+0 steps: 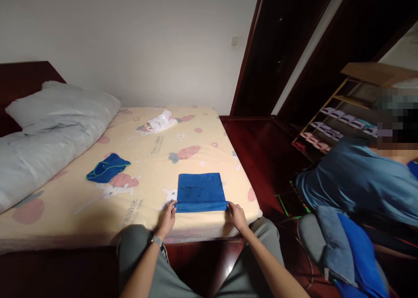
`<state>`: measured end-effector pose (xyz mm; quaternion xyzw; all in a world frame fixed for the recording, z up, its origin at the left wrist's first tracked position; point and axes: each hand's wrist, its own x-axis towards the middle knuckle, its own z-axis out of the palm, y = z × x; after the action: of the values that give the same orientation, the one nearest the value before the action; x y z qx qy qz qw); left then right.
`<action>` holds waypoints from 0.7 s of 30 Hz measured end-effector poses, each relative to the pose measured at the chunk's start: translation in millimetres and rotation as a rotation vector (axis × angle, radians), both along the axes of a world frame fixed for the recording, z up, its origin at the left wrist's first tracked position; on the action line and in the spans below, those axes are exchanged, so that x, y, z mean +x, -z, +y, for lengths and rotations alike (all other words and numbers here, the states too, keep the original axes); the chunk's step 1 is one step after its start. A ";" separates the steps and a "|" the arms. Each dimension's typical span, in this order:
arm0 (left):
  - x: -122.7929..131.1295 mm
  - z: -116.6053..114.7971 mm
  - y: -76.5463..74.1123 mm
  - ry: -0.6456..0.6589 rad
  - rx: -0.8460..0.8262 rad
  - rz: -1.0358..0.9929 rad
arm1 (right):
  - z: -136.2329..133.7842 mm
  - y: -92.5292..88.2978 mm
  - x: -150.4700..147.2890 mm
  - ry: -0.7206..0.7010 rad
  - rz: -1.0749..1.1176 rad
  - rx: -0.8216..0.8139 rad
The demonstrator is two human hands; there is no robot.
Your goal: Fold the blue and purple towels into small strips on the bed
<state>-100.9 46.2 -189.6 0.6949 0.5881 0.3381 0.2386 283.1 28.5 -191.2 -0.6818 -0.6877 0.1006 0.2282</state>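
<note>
A blue towel (200, 190) lies flat and folded on the bed's yellow patterned sheet (153, 158), near the bed's front edge. My left hand (167, 217) pinches the towel's near left corner. My right hand (236, 215) pinches its near right corner. The near edge of the towel is doubled over between the two hands. A watch sits on my left wrist. My knees in grey trousers are right below the bed's edge.
A second blue cloth (107, 167) lies crumpled at the left, a white plastic bag (160, 121) at the far side, grey pillows (48, 128) along the left. At the right sits a person in blue (355, 180), with folded towels on a chair (346, 245) and a shoe rack (336, 123).
</note>
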 end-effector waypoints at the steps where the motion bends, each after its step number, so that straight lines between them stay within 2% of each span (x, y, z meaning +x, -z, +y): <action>1: 1.6 -0.2 -1.9 0.012 0.010 0.022 | 1.8 -1.4 0.8 0.000 -0.044 -0.014; 6: 12.4 -3.1 -9.7 0.043 0.075 0.150 | 6.3 -10.4 1.2 -0.007 -0.120 -0.046; 11: 22.1 -8.1 -9.7 -0.022 0.128 0.271 | 2.0 -17.9 -6.6 0.014 -0.132 -0.060; 14: 21.3 -10.4 -13.7 -0.038 0.184 0.344 | -2.6 -17.8 -11.9 0.038 -0.107 -0.008; 17: 17.8 -11.6 -24.5 -0.045 0.205 0.387 | -7.6 -17.6 -13.2 0.109 -0.111 0.074; 19: 20.3 -13.2 -34.1 -0.008 0.220 0.395 | -11.3 -19.8 -14.7 0.139 -0.090 0.130; 21: 31.1 -16.3 -42.5 0.111 0.253 0.416 | -15.9 -23.9 -21.9 0.087 -0.053 0.190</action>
<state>-69.8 29.9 -147.1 0.8050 0.5386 0.2453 0.0417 261.3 12.6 -167.3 -0.6889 -0.6695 0.0070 0.2778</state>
